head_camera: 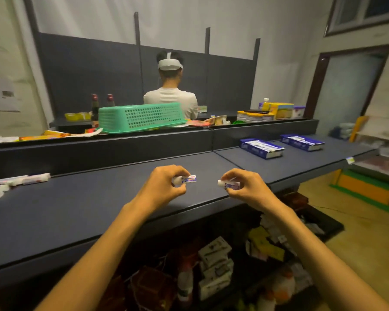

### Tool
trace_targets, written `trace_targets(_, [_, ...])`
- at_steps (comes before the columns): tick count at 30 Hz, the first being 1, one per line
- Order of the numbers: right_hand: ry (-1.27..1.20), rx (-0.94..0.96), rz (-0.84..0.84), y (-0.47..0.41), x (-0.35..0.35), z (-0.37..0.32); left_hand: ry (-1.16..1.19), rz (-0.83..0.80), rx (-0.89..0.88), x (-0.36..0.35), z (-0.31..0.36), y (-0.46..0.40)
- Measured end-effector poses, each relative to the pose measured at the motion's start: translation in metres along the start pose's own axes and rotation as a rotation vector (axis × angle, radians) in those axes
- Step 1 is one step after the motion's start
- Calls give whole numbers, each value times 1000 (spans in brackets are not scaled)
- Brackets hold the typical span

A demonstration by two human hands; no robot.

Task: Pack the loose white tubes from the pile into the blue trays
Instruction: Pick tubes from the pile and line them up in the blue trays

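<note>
My left hand point(166, 186) pinches a small white tube point(188, 179) with blue print, held just above the dark shelf top point(88, 212). My right hand point(245, 187) pinches a second white tube point(228, 184), cap pointing left. The two tubes face each other with a gap between them. A pile of loose white tubes point(14, 182) lies at the left end of the shelf. Two blue trays holding rows of tubes stand at the far right, the nearer tray point(262, 148) and the farther tray point(302, 142).
A low dark divider runs behind the shelf, with a green plastic basket point(142, 116), bottles and snack packs beyond it. A person in a white shirt sits facing away. Boxes and bottles crowd the lower shelf point(216, 265) under my arms. An orange-green stand is at right.
</note>
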State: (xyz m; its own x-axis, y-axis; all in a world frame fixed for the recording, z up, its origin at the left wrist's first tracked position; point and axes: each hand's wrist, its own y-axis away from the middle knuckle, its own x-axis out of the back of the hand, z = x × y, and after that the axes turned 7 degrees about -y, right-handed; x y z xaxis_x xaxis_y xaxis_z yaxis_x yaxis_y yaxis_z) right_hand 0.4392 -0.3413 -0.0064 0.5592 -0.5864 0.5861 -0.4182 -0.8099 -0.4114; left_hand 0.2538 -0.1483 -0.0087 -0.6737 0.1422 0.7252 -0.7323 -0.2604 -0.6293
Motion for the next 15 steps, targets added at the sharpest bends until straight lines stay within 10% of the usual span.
trace_targets(15, [296,-106,164,44,197,150,7,-90,-111,-181,140,-149])
